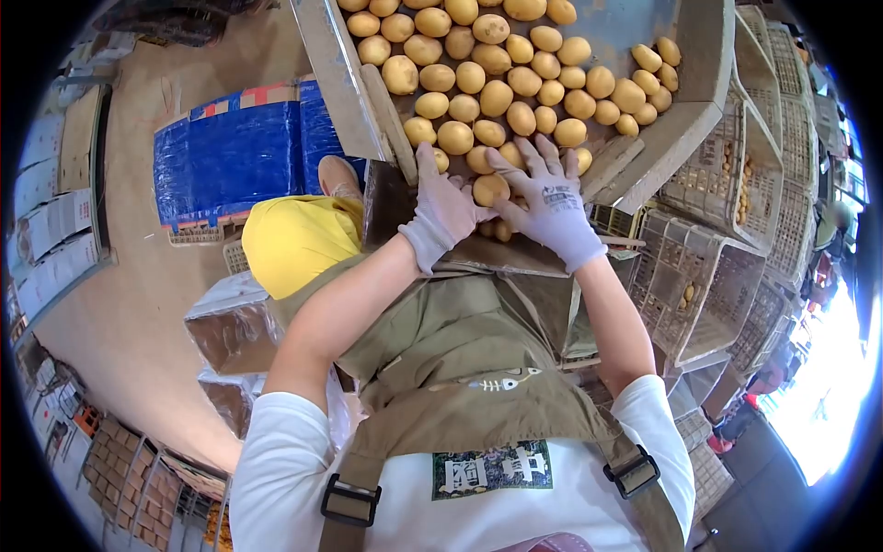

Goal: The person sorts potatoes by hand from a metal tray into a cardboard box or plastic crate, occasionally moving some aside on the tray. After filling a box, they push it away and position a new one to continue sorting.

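Note:
Many yellow potatoes (497,97) lie on a sloping tray with wooden sides (685,138) in front of me. Both hands wear thin pale gloves at the tray's narrow lower mouth. My left hand (443,210) rests at the mouth's left side, one finger stretched along the potatoes and the thumb towards the middle. On the right, my right hand (549,204) lies over the potatoes with its fingers spread. One potato (490,190) sits between the two hands, close to both thumbs. A few more show partly below it, over a brown box edge (501,258).
Stacked plastic crates (681,276) stand on the right, some with a few potatoes inside. A blue wrapped stack (230,156) is on the left beside a yellow cover (294,244). Open cartons in clear plastic (235,336) stand by my left side.

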A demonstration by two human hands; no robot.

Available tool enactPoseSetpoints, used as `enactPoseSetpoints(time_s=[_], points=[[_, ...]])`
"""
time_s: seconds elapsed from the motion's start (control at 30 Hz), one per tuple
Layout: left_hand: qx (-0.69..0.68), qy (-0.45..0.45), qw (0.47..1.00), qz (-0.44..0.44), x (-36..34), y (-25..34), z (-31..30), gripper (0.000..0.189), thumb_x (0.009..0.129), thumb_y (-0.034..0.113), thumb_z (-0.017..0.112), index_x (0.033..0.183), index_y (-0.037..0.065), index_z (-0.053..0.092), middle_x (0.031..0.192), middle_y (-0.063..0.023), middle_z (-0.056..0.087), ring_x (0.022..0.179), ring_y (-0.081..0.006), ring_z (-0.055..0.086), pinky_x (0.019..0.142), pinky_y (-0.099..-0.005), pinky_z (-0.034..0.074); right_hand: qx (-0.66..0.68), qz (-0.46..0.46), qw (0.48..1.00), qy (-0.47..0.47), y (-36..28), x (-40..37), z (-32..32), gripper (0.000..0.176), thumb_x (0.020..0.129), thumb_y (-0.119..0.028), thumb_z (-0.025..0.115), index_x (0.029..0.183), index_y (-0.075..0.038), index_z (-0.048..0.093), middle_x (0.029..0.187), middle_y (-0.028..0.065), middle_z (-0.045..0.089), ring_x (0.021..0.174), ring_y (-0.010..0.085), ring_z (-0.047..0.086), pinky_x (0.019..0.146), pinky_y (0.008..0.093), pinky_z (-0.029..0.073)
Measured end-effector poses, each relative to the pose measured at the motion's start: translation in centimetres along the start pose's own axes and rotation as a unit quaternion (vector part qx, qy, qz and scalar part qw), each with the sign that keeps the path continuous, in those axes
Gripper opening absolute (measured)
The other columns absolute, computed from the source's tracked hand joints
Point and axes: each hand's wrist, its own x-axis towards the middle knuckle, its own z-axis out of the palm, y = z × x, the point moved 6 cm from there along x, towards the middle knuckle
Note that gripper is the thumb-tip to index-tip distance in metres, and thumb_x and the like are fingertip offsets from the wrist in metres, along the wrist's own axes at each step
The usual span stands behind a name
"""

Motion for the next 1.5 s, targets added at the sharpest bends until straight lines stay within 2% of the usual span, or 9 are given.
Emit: enactPoseSetpoints(time_s=[0.17,0.27,0.4,0.5,0.57,0.77,1.2,1.43,1.5], points=[[-0.052,0.019,0.998,-0.030,0.4,-0.2,-0.3,0.092,0.089,0.079,0.033,0.156,0.017,0.022,0.160,-0.0119,0.024,0.143,-0.0359,0.035,0.105,-0.0662,0.037,0.021,0.018,1.000,0.015,0.1,-0.3,-0.2,0.060,0.085,-0.039,0.067,0.143,-0.033,0.053,0.142,0.0188,0.053,0.130,0.0374,0.049,0.116,0.0609,0.021],[-0.005,0.007,1.000,-0.007,-0.2,0.0,0.3,0.098,0.087,0.079,0.042,0.154,0.010,0.024,0.156,-0.0122,0.032,0.137,-0.0322,0.044,0.103,-0.0566,0.042,0.044,0.028,0.998,0.018,0.4,-0.3,-0.1,0.057,0.084,-0.036,0.067,0.140,-0.029,0.057,0.142,0.0188,0.053,0.129,0.0379,0.050,0.116,0.0609,0.022],[0.034,0.022,0.999,0.005,0.7,-0.5,-1.1,0.073,0.095,0.061,0.049,0.146,0.012,0.036,0.149,-0.0061,0.041,0.130,-0.0268,0.049,0.104,-0.0546,0.041,0.021,-0.044,0.988,0.143,-1.6,0.5,-2.8,0.053,0.082,-0.035,0.069,0.134,-0.026,0.062,0.142,0.0173,0.053,0.129,0.0380,0.048,0.113,0.0614,0.024],[0.076,0.052,0.996,-0.014,1.1,-1.2,-2.5,0.051,0.099,0.046,0.054,0.140,0.018,0.045,0.142,0.0002,0.045,0.130,-0.0193,0.046,0.107,-0.0554,0.037,-0.052,0.034,0.991,0.118,1.9,1.0,-2.5,0.052,0.082,-0.037,0.068,0.132,-0.025,0.064,0.142,0.0169,0.052,0.131,0.0378,0.045,0.112,0.0590,0.024],[0.040,0.021,0.999,0.013,1.4,-0.8,-1.9,0.052,0.098,0.050,0.053,0.138,0.018,0.045,0.139,-0.0005,0.046,0.130,-0.0220,0.044,0.108,-0.0597,0.037,-0.094,0.119,0.976,0.155,3.3,0.9,-4.1,0.052,0.083,-0.039,0.065,0.133,-0.025,0.063,0.146,0.0176,0.049,0.131,0.0409,0.044,0.113,0.0583,0.020],[-0.059,0.012,0.998,-0.003,0.1,-0.2,0.1,0.087,0.090,0.079,0.037,0.154,0.021,0.026,0.158,-0.0062,0.027,0.145,-0.0276,0.032,0.109,-0.0622,0.038,-0.058,0.036,0.996,0.065,0.4,-2.0,-1.8,0.047,0.082,-0.040,0.068,0.126,-0.022,0.067,0.147,0.0086,0.048,0.131,0.0447,0.043,0.112,0.0614,0.025],[-0.060,-0.087,0.994,-0.005,0.6,-0.3,0.0,0.080,0.092,0.076,0.035,0.153,0.025,0.028,0.156,-0.0049,0.032,0.143,-0.0262,0.035,0.111,-0.0616,0.033,-0.029,0.038,0.997,0.068,0.6,-2.1,-1.4,0.043,0.084,-0.040,0.069,0.124,-0.024,0.068,0.146,0.0055,0.050,0.134,0.0452,0.040,0.115,0.0608,0.020],[-0.056,-0.087,0.995,-0.012,1.6,-0.9,-1.0,0.086,0.090,0.079,0.031,0.152,0.019,0.033,0.155,-0.0072,0.037,0.142,-0.0258,0.038,0.112,-0.0549,0.035,0.086,-0.015,0.982,0.169,-2.4,-0.5,-3.9,0.037,0.076,-0.014,0.069,0.112,-0.013,0.066,0.110,0.0043,0.066,0.088,0.0274,0.065,0.078,0.0421,0.050],[-0.064,-0.085,0.994,-0.017,1.6,-1.1,-0.7,0.092,0.088,0.082,0.031,0.150,0.014,0.036,0.151,-0.0085,0.043,0.137,-0.0258,0.044,0.107,-0.0463,0.041,0.036,0.007,0.992,0.122,-3.0,1.0,-0.7,0.045,0.077,-0.016,0.070,0.120,-0.011,0.061,0.110,0.0075,0.066,0.084,0.0276,0.067,0.073,0.0409,0.051]])
